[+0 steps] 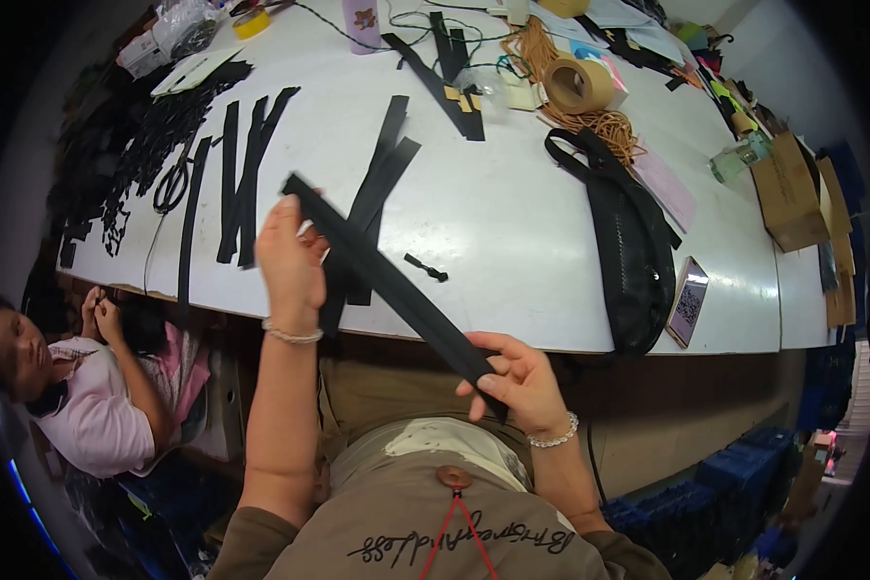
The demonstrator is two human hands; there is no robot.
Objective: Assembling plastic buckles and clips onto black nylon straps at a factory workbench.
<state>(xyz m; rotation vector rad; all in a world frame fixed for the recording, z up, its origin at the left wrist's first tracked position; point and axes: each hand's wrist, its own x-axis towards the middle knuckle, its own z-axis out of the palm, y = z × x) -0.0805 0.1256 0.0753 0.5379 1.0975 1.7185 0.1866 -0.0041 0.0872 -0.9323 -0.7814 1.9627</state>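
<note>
Currently both your hands are pinching one long black strip (396,288), held up at a slant across the near edge of the worktop (522,261). Your left hand (295,253) grips it near the upper-left end, thumb in view and fingers partly hidden; your right hand (520,383) pinches it near the lower-right end, thumb on top and the other fingers loosely curled. Behind your strip, a few crossed black strips (385,184) lie on the worktop, some reaching past its edge. Just to the right of them sits a small, narrow black piece (425,269). Farther left you have several more dark strips (230,184) lying apart or crossing, then a pair of scissors (171,186) beside a heap of black pieces (164,130). On your right, a black bag (633,256) rests with its lower end at the near edge, with a phone (688,302) just beside it. Beyond the bag stand a brown tape roll (604,89) and bundles of orange cord (609,128). Toward the right side are a clear bottle (739,158) and a cardboard box (788,193). At your far left, another person (101,416) sits below the worktop's level, both hands raised together.
</note>
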